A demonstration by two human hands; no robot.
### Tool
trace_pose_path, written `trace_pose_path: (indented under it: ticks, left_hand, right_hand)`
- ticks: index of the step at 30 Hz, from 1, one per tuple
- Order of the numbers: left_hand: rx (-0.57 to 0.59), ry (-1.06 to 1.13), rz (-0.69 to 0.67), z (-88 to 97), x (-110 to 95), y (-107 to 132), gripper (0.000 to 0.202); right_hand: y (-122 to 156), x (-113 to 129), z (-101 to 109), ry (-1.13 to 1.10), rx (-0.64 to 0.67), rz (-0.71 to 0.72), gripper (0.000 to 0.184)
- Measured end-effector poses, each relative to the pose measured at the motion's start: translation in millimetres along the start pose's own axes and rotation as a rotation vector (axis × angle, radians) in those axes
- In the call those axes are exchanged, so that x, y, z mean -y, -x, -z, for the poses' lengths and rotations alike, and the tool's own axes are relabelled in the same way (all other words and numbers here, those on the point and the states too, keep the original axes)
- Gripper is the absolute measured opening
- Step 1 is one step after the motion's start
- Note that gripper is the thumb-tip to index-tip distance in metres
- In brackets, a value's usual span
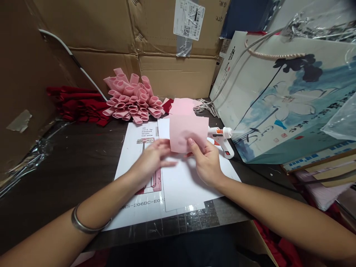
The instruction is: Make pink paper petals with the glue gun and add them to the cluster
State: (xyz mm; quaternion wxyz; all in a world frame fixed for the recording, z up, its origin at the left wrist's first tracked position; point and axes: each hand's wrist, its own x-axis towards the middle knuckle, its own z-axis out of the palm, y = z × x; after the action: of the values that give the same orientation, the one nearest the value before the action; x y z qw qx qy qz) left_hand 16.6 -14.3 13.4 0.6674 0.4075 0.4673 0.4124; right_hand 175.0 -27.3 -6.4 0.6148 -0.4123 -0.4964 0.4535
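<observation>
My right hand (207, 161) pinches a square pink sheet (187, 129), thin like felt or paper, and holds it up over the white papers. The thumb lies on its near face. At the sheet's left edge is my left hand (154, 157), smeared by motion; whether it touches the sheet I cannot tell. Behind the held sheet lie more pink pieces (183, 105). A white glue gun (222, 139) with orange parts rests just right of my right hand. Under both hands are white sheets (183, 185), one beside a printed picture (151, 181).
Many rolled pink tubes (133, 98) are heaped at the back, with folded dark red pieces (79, 105) to their left. Metal pins or clips (210, 108) lie behind the glue gun. Cardboard (178, 76) walls the back; a large paper bag (286, 100) stands right. A white cable (75, 63) hangs left.
</observation>
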Motion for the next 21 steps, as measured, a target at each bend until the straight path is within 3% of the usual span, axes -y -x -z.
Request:
trace_pose_path:
  ticks: [3, 5, 8, 10, 11, 13, 15, 17, 21]
  left_hand:
    - [-0.520, 0.019, -0.381, 21.5, -11.1, -19.4, 0.030]
    - [-0.671, 0.043, -0.517, 33.4, -19.9, -28.0, 0.030]
    - [-0.653, 0.061, -0.601, 33.7, -24.6, -25.5, 0.023]
    - [-0.493, 0.087, -0.581, 22.8, -21.0, -15.7, 0.018]
    - [-0.372, 0.116, -0.523, 15.8, -17.9, -10.3, 0.017]
    - [-0.094, 0.180, -0.276, 3.2, -11.3, -2.2, 0.023]
    - [0.021, 0.217, -0.057, -2.5, -6.2, -1.6, 0.035]
    - [-0.082, 0.233, -0.071, 1.6, -4.4, -9.2, 0.036]
    - [-0.505, 0.133, -0.460, 27.0, -10.3, -31.2, 0.016]
  right_hand:
    - [1.5, -5.0, 0.4, 0.014, 0.020, -0.004, 0.023]
    - [1.0, -5.1, 1.1, 0.022, 0.015, -0.002, 0.023]
    - [-0.4, -2.1, 1.3, 0.028, -0.031, 0.030, 0.025]
    - [-1.1, 0.1, 0.9, 0.024, -0.088, 0.070, 0.025]
    - [-1.4, 0.8, 0.6, 0.021, -0.115, 0.090, 0.026]
    - [-1.4, 0.8, -0.1, 0.018, -0.146, 0.116, 0.024]
    - [-0.9, -0.6, -0.6, 0.027, -0.142, 0.125, 0.023]
    - [-0.1, -2.1, -1.0, 0.045, -0.126, 0.119, 0.023]
    - [1.2, -2.0, -0.9, 0.066, -0.097, 0.104, 0.023]
